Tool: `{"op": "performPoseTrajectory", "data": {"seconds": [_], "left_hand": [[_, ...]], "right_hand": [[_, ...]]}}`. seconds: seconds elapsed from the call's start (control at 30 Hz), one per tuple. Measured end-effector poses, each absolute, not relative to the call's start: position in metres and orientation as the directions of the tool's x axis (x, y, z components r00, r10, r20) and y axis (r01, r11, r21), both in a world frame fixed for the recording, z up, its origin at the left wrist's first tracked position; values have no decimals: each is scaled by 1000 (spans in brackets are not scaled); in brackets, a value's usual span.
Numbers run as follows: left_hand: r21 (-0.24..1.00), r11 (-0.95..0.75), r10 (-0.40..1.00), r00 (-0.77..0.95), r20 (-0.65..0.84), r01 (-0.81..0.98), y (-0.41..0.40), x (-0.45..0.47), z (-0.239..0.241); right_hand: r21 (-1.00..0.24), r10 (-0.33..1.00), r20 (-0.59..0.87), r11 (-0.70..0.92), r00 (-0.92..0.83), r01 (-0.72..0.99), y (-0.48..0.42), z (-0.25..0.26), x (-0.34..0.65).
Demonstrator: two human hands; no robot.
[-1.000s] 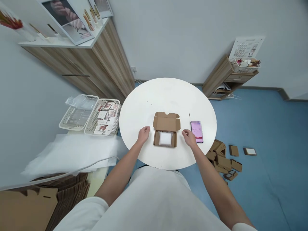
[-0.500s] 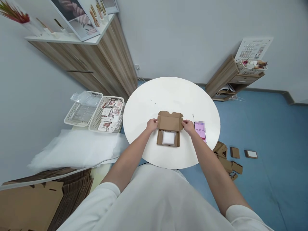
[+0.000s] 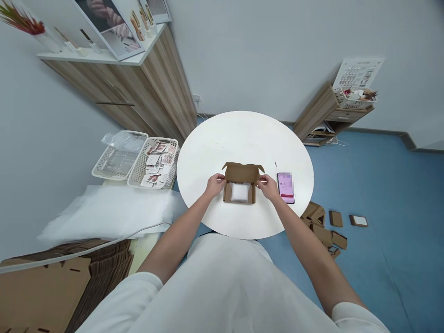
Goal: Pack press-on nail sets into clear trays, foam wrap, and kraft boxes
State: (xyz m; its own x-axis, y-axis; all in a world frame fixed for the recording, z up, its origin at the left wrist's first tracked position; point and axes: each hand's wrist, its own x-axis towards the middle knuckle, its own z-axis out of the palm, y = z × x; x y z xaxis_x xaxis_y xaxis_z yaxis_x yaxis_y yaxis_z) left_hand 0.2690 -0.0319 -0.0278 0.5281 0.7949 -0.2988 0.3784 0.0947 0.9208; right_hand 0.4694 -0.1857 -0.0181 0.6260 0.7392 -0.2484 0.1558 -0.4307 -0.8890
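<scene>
A plain brown cardboard box (image 3: 241, 180) sits at the centre of the frame on the white table (image 3: 243, 138), long axis left to right, open side up around a white packet (image 3: 240, 192). Beyond, left hand (image 3: 215, 185) and right hand (image 3: 268, 187) each have their grip pinched on a side of its raised lid (image 3: 242, 173), hinged along the far edge.

I'm standing in what looks like a small packing room, set around a round white table (image 3: 243, 136). Left of the table are a basket (image 3: 138, 173) of printed packets (image 3: 157, 162), white sheets (image 3: 111, 210) and flattened cardboard (image 3: 45, 286); folded boxes (image 3: 321, 234) lie to its right.
</scene>
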Motion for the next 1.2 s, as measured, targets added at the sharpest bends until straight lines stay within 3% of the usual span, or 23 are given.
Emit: {"op": "performPoseTrajectory", "data": {"seconds": [0.13, 0.3, 0.5, 0.67, 0.83, 1.03, 1.2], "left_hand": [[905, -34, 781, 576, -240, 424, -34, 261, -24], [893, -192, 647, 737, -196, 406, -29, 250, -21], [925, -71, 507, 812, -289, 373, -26, 235, -29], [920, 74, 502, 783, -368, 385, -29, 232, -33], [883, 181, 498, 734, -462, 433, -33, 232, -29], [861, -34, 565, 721, -402, 507, -45, 231, -36], [812, -47, 680, 614, -401, 582, -63, 228, -45]], "right_hand": [[-872, 780, -221, -427, 586, 239, -194, -13, 465], [-878, 880, -241, -378, 410, 294, -202, -9, 468], [-854, 918, -252, -360, 305, 376, -214, -13, 465], [-813, 913, -260, -383, 314, 439, -222, -21, 460], [-859, 918, -307, -381, 250, 342, -225, -31, 465], [-878, 916, -355, -395, 185, 271, -236, -39, 465], [-841, 776, -479, -540, 412, 39, -240, -42, 448]]}}
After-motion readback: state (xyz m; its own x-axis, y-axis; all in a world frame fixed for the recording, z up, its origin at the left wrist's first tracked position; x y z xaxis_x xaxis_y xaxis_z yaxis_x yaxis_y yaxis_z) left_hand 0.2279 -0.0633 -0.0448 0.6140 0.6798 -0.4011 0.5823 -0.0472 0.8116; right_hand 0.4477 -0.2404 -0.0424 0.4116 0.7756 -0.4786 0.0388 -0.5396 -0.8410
